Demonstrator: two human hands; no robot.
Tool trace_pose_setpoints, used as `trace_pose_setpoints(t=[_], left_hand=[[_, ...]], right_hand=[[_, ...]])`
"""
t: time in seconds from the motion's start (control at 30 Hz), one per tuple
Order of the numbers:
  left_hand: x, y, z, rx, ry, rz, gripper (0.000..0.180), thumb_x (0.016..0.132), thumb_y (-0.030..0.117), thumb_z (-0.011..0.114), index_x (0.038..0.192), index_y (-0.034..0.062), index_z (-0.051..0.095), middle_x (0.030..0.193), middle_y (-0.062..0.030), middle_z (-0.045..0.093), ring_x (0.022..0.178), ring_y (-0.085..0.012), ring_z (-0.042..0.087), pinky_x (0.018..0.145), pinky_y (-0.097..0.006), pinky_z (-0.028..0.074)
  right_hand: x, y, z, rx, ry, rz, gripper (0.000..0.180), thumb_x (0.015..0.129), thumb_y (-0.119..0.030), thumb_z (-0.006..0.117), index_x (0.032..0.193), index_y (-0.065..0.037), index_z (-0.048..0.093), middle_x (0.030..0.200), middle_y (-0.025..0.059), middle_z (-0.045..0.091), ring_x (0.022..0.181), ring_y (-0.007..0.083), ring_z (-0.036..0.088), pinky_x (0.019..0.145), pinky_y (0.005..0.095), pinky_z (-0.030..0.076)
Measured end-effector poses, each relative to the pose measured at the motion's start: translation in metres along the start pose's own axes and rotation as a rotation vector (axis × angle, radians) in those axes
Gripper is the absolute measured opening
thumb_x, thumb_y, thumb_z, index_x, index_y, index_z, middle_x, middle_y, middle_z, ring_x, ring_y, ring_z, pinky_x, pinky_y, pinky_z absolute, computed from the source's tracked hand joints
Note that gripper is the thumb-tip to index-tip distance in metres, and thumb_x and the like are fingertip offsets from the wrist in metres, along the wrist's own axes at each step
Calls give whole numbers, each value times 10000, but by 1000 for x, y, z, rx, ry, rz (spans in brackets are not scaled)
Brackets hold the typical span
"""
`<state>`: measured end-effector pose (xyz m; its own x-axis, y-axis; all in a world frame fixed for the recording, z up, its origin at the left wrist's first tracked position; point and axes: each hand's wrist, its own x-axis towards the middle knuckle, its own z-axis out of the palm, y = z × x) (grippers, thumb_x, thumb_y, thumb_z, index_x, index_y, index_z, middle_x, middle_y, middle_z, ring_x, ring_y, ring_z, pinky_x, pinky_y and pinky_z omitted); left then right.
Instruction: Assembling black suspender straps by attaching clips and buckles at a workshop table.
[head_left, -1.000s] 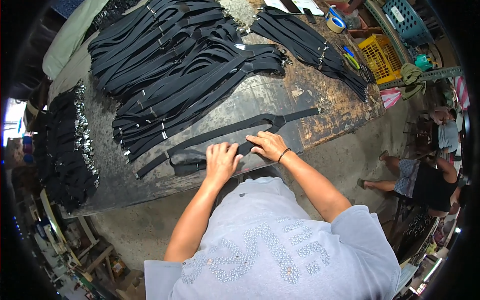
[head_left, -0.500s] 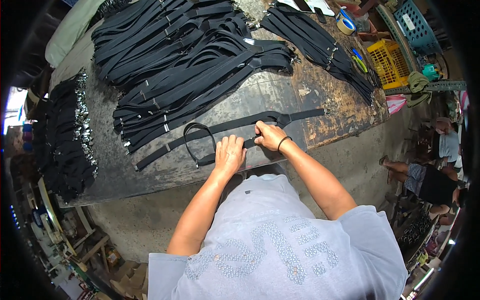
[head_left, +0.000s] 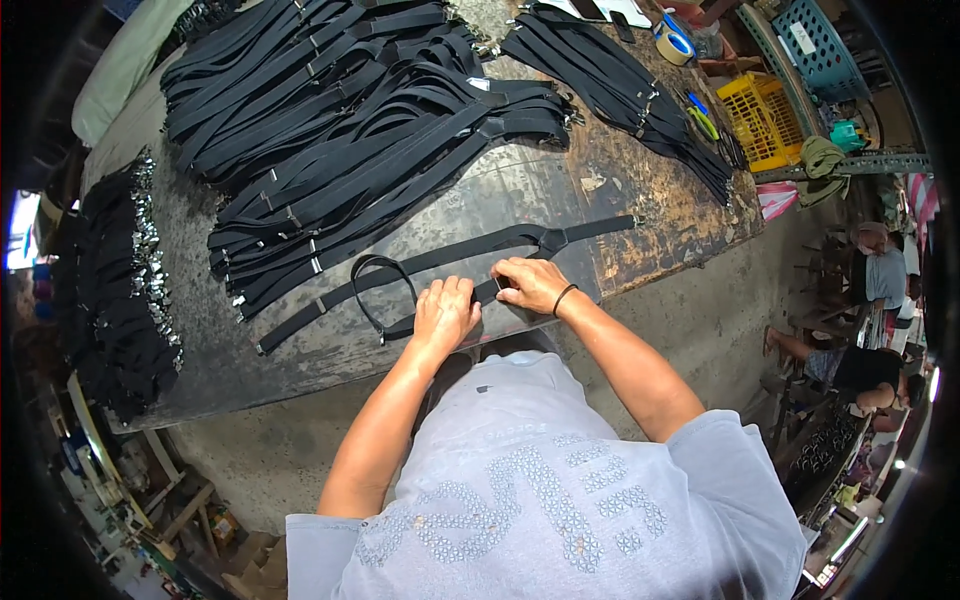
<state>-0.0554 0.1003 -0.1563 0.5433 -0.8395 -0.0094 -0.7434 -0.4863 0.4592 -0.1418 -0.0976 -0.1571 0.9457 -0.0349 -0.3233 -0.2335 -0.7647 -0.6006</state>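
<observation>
A pair of black suspenders (head_left: 455, 249) lies across the wooden table in front of me, with a dark joining patch (head_left: 552, 240) near its right end. One of its straps bends up into a standing loop (head_left: 361, 262) just left of my hands. My left hand (head_left: 447, 312) presses down over this strap close to the table's near edge, its fingers bent and closed on it. To the right, my right hand (head_left: 532, 286) pinches the same strap between thumb and curled fingers. A small dark piece shows at its fingertips, too hidden to name.
Piled black suspenders (head_left: 370, 130) cover the far side of the table. Another bundle (head_left: 625, 95) lies at the far right, near green-handled scissors (head_left: 704, 123) and a tape roll (head_left: 675, 46). Straps with metal clips (head_left: 120, 290) line the left edge. A yellow crate (head_left: 760, 120) stands beyond the table.
The whole view has shifted slightly. Both hands stay on the strap at nearly the same place, and my right fingers have curled a little differently around it.
</observation>
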Motion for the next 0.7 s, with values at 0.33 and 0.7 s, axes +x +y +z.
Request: trace_pose_setpoints(t=[0.33,0.7], left_hand=[[1,2,1,-3,8,-21,327,725,206,750,975,56,602,911,-113,617,861,-318,612,737,-441,511],[3,4,4,72,-29,-40,239,747,216,735,890,84,597,892,-89,601,889,-289,589,774,-445,457]], right_hand=[[5,17,1,42,9,-131,295,788,-152,672,1051,-72,564,931,133,640,914,343,628,792,444,502],[27,13,-7,146,-65,97,238,785,-124,733,861,-24,531,781,157,639,765,348,635,667,417,478]])
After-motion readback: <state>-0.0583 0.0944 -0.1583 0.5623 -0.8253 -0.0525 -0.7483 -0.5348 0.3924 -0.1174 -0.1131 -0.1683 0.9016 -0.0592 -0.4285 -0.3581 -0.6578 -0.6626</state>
